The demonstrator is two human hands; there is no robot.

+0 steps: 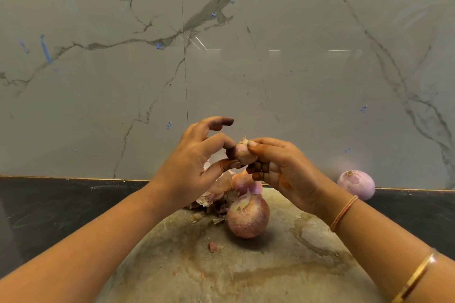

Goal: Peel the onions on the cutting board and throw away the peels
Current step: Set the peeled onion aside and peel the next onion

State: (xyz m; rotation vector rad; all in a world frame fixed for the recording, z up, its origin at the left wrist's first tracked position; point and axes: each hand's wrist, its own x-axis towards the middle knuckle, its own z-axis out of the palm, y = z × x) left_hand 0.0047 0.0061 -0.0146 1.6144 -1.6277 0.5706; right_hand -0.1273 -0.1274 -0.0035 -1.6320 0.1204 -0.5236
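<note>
Head view. Held up in mid-air above the cutting board (270, 265): a small onion (242, 152), pinched from both sides. Wrapped round its right side, the right hand (278, 162), thumb on top and fingers curled underneath, a firm hold. Working at its left side, the left hand (197, 162), thumb and a bent finger closed on the skin, forefinger lifted clear and holding nothing. Dry stalk end and pale papery skin showing on this onion, so most likely in mid-peel.

Lower down on the board, just below the hands: a whole onion (247, 215) with its reddish skin on, untouched by the look of it. Behind it, partly hidden by the hands, a third onion (246, 184); cannot tell whether peeled. Beside these, towards the left, a heap of peels (216, 192), plus a loose scrap (215, 246) nearer the front.

Off the board, on the dark counter (49, 216) against the marble wall (295, 56) at the right: a peeled onion (357, 184), smooth and pale purple.

Judged overall: roughly midway. One done, one in hand, at least one waiting, and all the peels yet to be thrown away. No bin in sight.
</note>
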